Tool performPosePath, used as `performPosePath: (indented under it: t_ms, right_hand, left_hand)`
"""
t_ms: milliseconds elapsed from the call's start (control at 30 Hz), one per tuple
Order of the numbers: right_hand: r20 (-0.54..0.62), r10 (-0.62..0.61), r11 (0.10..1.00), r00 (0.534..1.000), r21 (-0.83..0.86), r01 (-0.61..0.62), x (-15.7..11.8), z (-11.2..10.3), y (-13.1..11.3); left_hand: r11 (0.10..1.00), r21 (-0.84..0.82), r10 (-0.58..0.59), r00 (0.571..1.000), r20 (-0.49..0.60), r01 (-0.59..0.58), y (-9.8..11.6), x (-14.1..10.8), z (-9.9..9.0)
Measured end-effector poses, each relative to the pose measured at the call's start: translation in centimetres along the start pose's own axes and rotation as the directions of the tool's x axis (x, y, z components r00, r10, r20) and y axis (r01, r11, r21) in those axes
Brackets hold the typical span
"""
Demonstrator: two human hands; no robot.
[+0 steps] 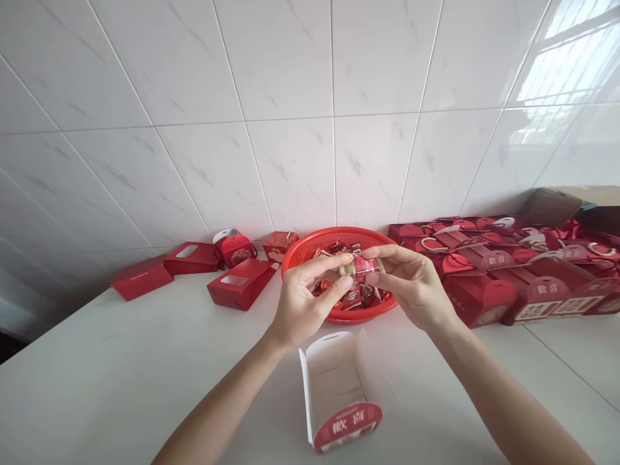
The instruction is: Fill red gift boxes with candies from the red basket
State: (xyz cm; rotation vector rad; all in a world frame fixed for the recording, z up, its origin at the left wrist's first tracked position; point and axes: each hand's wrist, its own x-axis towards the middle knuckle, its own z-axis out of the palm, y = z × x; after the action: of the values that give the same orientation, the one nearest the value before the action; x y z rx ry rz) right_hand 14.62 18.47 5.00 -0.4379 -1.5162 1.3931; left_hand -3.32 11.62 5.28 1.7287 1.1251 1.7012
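Observation:
Between my two hands is a wrapped candy, pink in the middle with gold twisted ends. My left hand pinches its left end between thumb and fingers. At the other end, my right hand grips it the same way. Right behind and below the hands stands a red plastic basket with several wrapped candies in it; the hands hide part of them. Nearer to me, an open box, white inside with a red printed front flap, stands on the white table. No candy shows inside it.
Several filled-out red gift boxes with rope handles are packed together at the right. Red boxes with windows lie at the left. A cardboard box sits at the far right, and a tiled wall rises behind the table.

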Motion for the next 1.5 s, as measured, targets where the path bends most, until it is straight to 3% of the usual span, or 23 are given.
performPosePath:
  t_ms: [267, 500, 800, 1167, 1367, 1500]
  right_hand:
    - [-0.095, -0.123, 0.98, 0.988, -0.169, 0.105, -0.5, 0.9, 0.0]
    - [-0.072, -0.212, 0.943, 0.975, -0.278, 0.184, -0.9, 1.5, -0.2]
    - [-0.033, -0.199, 0.951, 0.979, -0.246, 0.185, -1.0, 1.0, -0.4]
    - [0.045, -0.109, 0.993, 0.993, 0.053, 0.107, -0.3, 0.3, 0.0]
    - [0.027, -0.111, 0.994, 0.993, 0.011, 0.11, 0.2, -0.1, 0.6]
    - [-0.035, -0.185, 0.981, 0.982, -0.067, 0.182, 0.3, -0.1, 0.6]
  left_hand:
    - [0.913, 0.32, 0.266, 0.964, 0.005, -0.254, 0.0, 0.3, -0.5]
    - [0.838, 0.454, 0.303, 0.95, 0.074, -0.303, 0.7, 0.1, -0.7]
    - [0.932, 0.287, 0.228, 0.974, 0.009, -0.221, 0.8, -0.3, -0.8]
    - [0.996, -0.015, 0.083, 0.997, 0.009, -0.082, 1.0, 0.1, -1.2]
    - [0.996, -0.016, 0.084, 0.995, 0.051, -0.083, 0.5, 0.6, -1.6]
    - [0.999, 0.013, 0.044, 0.996, 0.072, -0.045, 0.1, 0.9, -1.8]
